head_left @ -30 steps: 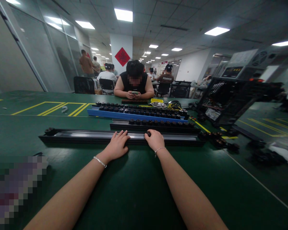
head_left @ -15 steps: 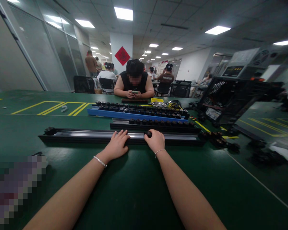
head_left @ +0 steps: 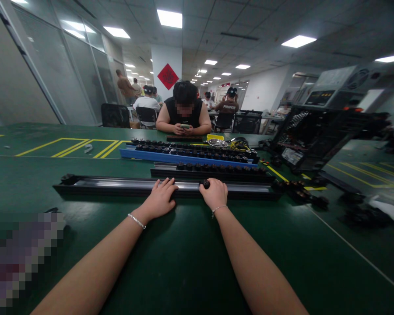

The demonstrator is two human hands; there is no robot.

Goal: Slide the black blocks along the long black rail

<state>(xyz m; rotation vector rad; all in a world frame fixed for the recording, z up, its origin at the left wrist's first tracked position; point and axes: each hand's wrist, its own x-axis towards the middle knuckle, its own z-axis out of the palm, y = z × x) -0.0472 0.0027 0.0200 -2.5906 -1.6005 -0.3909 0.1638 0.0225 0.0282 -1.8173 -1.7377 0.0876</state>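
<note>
A long black rail [head_left: 108, 184] with a shiny metal channel lies across the green table in front of me. My left hand [head_left: 159, 199] rests on its middle, fingers spread over the channel and near edge. Farther right, my right hand [head_left: 216, 192] is closed around a small round black part [head_left: 206, 184], which sits at the channel; its exact kind is hard to make out. Another black piece [head_left: 67, 178] stands at the rail's left end. Just behind lies a shorter black rail [head_left: 164, 171] carrying a row of black round parts [head_left: 213, 167].
A blue rail [head_left: 144, 154] with more black parts lies farther back. Loose black parts [head_left: 298, 190] cluster past the right end, near an open computer case [head_left: 302, 135]. Across the table a person [head_left: 184, 109] leans over a phone. A pixelated object [head_left: 19, 258] lies at left.
My right hand has shifted slightly to the right along the rail together with the black part. My left hand stays in place.
</note>
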